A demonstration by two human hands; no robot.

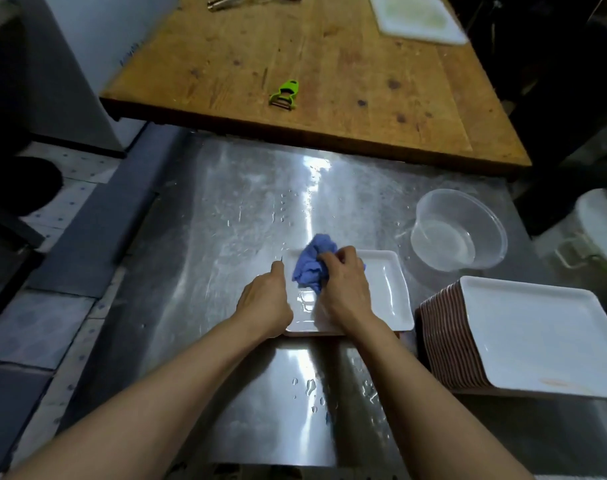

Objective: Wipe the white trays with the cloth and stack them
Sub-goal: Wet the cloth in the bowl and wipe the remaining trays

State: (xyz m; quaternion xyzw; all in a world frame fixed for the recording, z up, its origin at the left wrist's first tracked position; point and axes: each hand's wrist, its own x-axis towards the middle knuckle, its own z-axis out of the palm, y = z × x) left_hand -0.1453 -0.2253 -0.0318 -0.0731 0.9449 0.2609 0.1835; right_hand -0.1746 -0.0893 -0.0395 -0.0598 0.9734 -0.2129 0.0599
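A white rectangular tray [388, 289] lies flat on the wet steel counter [225, 220], with some water in it. My right hand [343, 285] grips a crumpled blue cloth [310, 265] and presses it onto the tray's left half. At the tray's left rim, my left hand [265, 303] holds the edge. To the right stands a tall stack of white trays [537, 334] with brown undersides, leaning slightly.
A clear plastic bowl [457, 230] with a little water sits behind the tray on the right. Beyond the counter is a wooden table [329, 64] with a green peeler [285, 93] and a white cutting board [416, 17]. Water drops dot the counter.
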